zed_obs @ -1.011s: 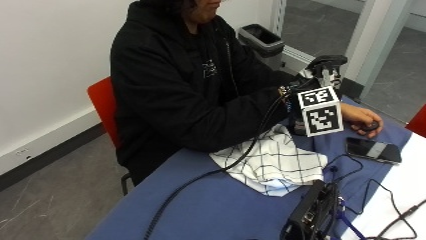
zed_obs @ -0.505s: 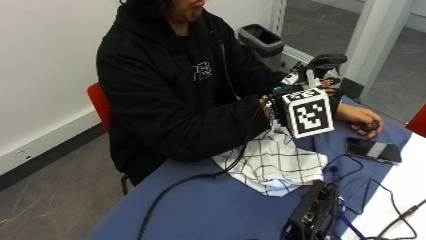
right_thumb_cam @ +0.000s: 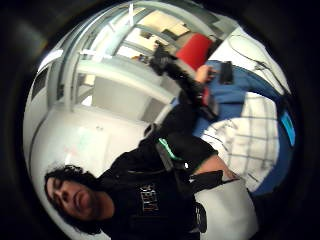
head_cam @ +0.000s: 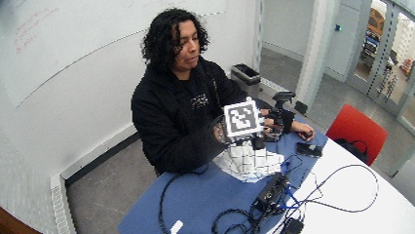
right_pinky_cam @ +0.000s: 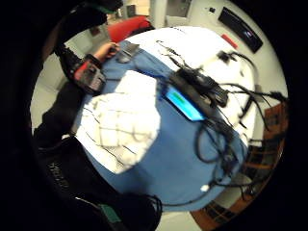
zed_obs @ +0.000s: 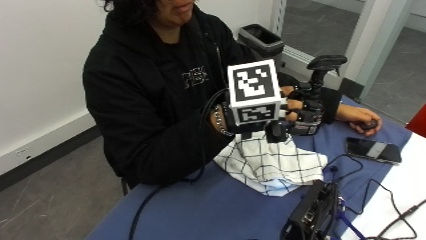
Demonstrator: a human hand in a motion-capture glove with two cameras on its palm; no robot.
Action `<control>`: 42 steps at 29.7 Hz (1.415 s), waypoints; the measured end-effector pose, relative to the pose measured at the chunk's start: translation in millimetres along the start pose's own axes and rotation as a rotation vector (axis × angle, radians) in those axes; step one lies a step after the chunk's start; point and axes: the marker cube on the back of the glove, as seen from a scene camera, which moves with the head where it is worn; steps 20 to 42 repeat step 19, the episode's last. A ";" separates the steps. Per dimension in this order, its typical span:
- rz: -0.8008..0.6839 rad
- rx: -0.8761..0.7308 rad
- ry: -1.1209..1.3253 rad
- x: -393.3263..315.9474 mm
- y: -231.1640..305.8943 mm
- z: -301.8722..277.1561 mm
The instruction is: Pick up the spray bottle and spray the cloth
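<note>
Gloved right hand (zed_obs: 283, 120) grips a black spray bottle (zed_obs: 313, 102), fingers curled, above checked crumpled cloth (zed_obs: 269, 165).

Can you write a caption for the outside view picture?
A gloved right hand lifts a spray bottle above a checked cloth.

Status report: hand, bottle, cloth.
Right hand grips spray bottle, raised. Checked cloth on table below. Nothing between them.

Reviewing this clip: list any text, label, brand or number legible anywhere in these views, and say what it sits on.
Nothing can be read with confidence.
White print on the chest of the person's black hoodie: blurred, unreadable.
Faint red marks on the white wall board: too faint to read.
Lit blue-green screen of the black device on the blue tablecloth: no characters resolvable.
</note>
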 end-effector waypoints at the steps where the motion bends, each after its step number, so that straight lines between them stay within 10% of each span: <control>1: 0.017 -0.015 0.039 3.8 7.7 -4.9; 42: 0.079 -0.272 0.165 28.9 57.4 -36.5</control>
